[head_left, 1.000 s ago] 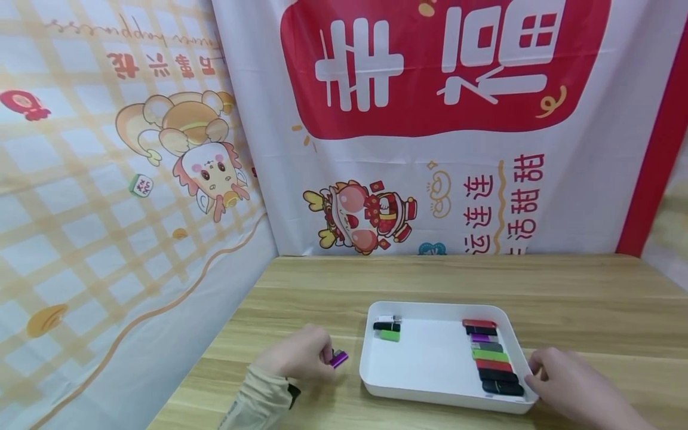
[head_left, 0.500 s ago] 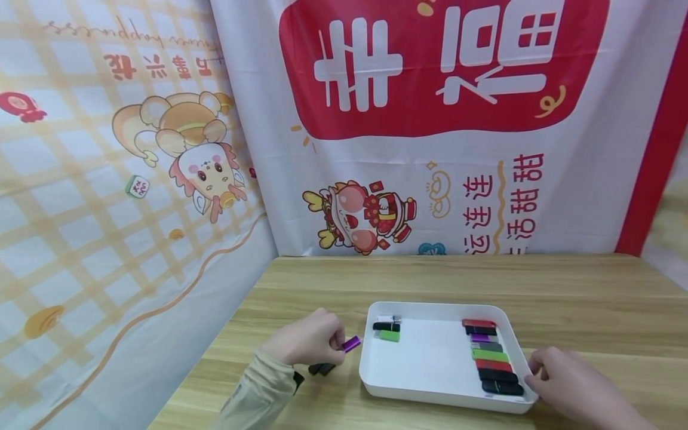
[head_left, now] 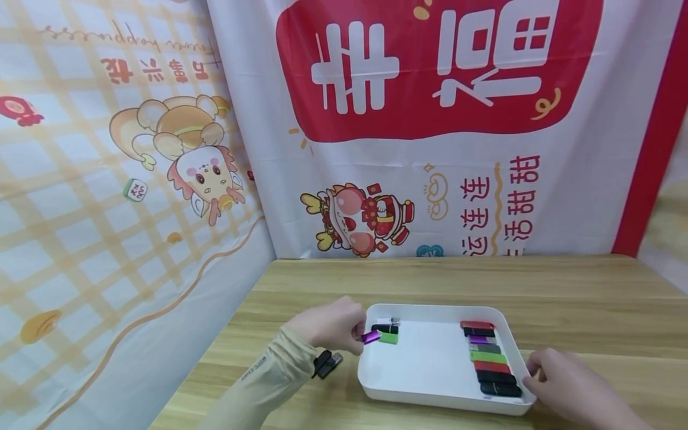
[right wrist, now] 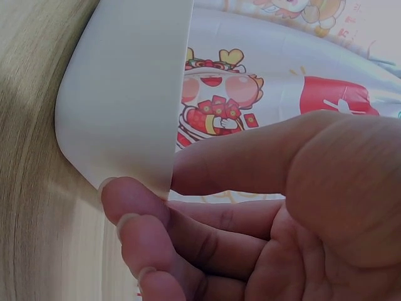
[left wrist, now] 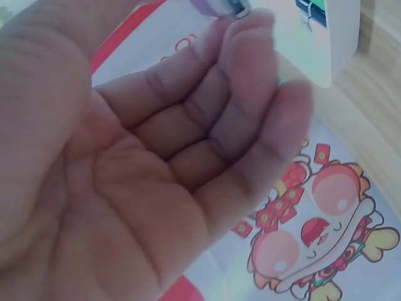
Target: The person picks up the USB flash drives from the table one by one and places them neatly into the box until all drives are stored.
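My left hand (head_left: 334, 324) pinches a purple USB flash drive (head_left: 371, 337) at the left wall of a white tray (head_left: 424, 397); in the left wrist view the drive (left wrist: 216, 6) shows at the top edge by the fingertips. Just right of it inside the tray lie a green flash drive (head_left: 389, 338), a black one (head_left: 384, 329) and a white one (head_left: 384, 322), stacked in a short column. My right hand (head_left: 561, 379) holds the tray's right wall; in the right wrist view thumb and fingers pinch the tray wall (right wrist: 125, 94) between them.
Two black flash drives (head_left: 326, 364) lie on the wooden table (head_left: 301, 280), beside the left sleeve. Along the tray's right side runs a column of several drives, among them a light green one (head_left: 488, 357) and a red one (head_left: 477, 325). A printed cloth (head_left: 451, 179) hangs behind the table.
My left hand has lifted the purple drive from the table and carried it right and away from me to the tray's left wall. The right hand stays on the tray.
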`<state>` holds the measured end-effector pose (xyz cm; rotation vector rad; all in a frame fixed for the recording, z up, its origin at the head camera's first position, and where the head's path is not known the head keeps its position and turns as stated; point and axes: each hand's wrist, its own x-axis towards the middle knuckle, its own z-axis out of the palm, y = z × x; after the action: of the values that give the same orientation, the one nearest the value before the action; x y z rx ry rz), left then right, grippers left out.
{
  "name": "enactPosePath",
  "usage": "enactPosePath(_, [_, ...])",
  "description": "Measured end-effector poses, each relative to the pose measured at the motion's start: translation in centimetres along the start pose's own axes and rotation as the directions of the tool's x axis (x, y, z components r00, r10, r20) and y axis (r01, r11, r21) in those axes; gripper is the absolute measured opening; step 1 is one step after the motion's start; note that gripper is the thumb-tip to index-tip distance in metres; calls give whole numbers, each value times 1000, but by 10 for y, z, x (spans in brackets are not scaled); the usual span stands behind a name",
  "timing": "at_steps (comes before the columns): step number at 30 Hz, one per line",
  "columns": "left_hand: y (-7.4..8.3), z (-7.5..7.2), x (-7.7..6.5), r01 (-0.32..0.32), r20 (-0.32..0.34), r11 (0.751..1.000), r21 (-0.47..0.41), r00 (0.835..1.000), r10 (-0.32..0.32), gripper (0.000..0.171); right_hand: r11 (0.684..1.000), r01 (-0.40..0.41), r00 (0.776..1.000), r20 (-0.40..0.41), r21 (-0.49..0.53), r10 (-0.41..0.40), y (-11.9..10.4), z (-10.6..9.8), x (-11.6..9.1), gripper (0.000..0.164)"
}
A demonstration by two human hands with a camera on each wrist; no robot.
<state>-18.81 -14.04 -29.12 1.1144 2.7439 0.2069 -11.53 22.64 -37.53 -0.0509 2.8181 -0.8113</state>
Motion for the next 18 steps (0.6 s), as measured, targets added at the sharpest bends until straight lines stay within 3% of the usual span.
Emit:
enactPosePath(8, [2, 7, 25, 4, 20, 995, 103, 1000, -6, 23, 1000, -6, 1000, 10, -4, 6, 2, 0, 2, 24])
enactPosePath(18, [-3, 27, 48, -10, 74, 965, 262, 997, -9, 28, 1000, -16, 1000, 5, 17, 16, 7, 2, 6, 23])
